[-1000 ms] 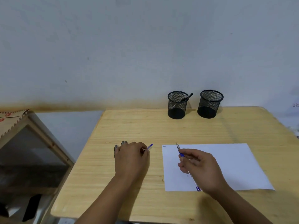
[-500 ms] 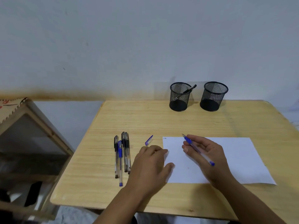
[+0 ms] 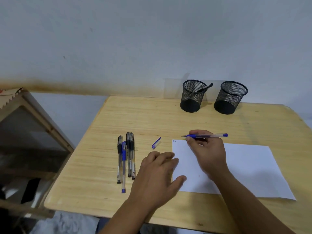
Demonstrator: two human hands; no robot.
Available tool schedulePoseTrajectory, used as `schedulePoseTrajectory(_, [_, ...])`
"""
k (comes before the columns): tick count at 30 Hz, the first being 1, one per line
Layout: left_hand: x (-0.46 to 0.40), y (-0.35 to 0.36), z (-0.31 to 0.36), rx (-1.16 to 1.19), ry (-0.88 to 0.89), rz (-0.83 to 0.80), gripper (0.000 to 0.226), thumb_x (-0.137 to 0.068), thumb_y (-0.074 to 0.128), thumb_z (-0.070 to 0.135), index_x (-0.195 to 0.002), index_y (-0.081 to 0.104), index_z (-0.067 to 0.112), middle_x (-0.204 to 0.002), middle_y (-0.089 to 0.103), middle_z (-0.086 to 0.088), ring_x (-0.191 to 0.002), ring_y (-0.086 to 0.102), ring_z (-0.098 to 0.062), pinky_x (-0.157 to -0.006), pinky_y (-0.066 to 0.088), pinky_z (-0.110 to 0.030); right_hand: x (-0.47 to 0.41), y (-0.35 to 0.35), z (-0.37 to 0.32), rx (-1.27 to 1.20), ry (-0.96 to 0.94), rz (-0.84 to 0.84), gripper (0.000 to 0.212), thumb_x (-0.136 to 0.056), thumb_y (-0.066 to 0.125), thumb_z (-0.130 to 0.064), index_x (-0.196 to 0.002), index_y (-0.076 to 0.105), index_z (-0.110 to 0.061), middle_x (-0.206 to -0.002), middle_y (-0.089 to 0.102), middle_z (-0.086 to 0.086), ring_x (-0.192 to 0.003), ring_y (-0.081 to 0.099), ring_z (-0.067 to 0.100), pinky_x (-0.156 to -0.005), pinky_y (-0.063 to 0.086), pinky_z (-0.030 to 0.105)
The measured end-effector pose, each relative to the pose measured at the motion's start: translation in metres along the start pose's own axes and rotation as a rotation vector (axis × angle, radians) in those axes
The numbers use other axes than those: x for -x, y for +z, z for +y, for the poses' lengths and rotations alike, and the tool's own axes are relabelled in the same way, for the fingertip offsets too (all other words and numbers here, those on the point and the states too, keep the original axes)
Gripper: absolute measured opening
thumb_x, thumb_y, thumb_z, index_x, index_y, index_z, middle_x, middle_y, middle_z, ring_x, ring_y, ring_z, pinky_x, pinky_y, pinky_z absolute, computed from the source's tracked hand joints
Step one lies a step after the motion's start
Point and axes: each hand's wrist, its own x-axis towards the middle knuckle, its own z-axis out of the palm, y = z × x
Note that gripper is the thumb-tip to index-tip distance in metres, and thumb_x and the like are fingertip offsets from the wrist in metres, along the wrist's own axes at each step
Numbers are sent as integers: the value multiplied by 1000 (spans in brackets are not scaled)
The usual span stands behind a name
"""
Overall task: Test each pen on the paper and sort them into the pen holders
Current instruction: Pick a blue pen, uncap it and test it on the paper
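My right hand (image 3: 206, 152) grips an uncapped blue pen (image 3: 205, 135), its tip pointing left just above the top left corner of the white paper (image 3: 249, 169), where a small scribble shows. My left hand (image 3: 158, 176) lies flat with fingers spread on the paper's left edge. The pen's blue cap (image 3: 156, 143) lies on the table left of the paper. Several capped pens (image 3: 126, 157), black and blue, lie side by side further left. Two black mesh pen holders stand at the back: the left holder (image 3: 192, 96) contains one black pen, the right holder (image 3: 230, 97) shows nothing inside.
The wooden table (image 3: 135, 115) stands against a pale wall. To its left stands a wooden-framed cabinet (image 3: 33, 132), with dark items on the floor beside it.
My right hand turned the blue pen from a slant to level and raised it to the paper's top left corner. My left hand left the pens and settled on the paper's edge.
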Motion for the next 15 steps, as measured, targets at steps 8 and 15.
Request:
schedulePoseTrajectory(8, [-3, 1, 0, 11, -15, 10, 58, -81, 47, 69, -128, 56, 37, -139, 48, 21, -123, 30, -5, -99, 28, -29, -4, 14, 7, 156, -151, 24, 10, -88, 72, -18, -96, 66, -15, -81, 73, -2, -75, 71, 9, -74, 59, 24])
schedulePoseTrajectory(15, [-6, 0, 0, 9, -17, -14, 58, -82, 48, 68, -131, 54, 38, -140, 46, 22, -124, 30, -5, -95, 23, -23, -7, 14, 10, 278, -217, 68, 15, -87, 73, -22, -91, 69, -8, -73, 73, 3, -66, 69, 12, -63, 53, 20])
